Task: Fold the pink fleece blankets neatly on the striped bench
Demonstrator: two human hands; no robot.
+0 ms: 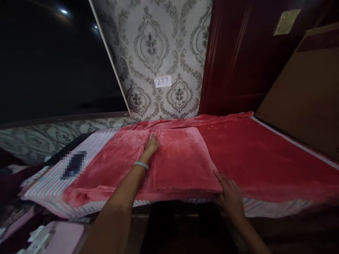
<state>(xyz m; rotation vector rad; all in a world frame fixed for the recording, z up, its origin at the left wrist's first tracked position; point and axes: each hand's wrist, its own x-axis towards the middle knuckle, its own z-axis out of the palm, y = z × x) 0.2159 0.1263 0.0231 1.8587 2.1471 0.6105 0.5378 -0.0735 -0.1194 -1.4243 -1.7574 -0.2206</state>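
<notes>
A plush red blanket (180, 158) lies across the striped sheet, with its left and middle parts folded into two layered panels that meet along a seam. At the far end of this seam is my left hand (151, 144), its fingers closed on the blanket's edge and partly hidden in the fold. My right hand (231, 192) grips the near right corner of the middle panel, fingers along its edge and the thumb not clearly seen. To the right the blanket is spread in a flat single sheet, and its far edge is bunched against the wall.
A striped sheet (47, 190) shows beneath, bearing a blurred dark object (73, 165). Behind stand a large television (58, 63) and patterned wall with a "277" label (162, 81). A cardboard box (312, 84) borders the right; a pink item (66, 236) lies at lower left.
</notes>
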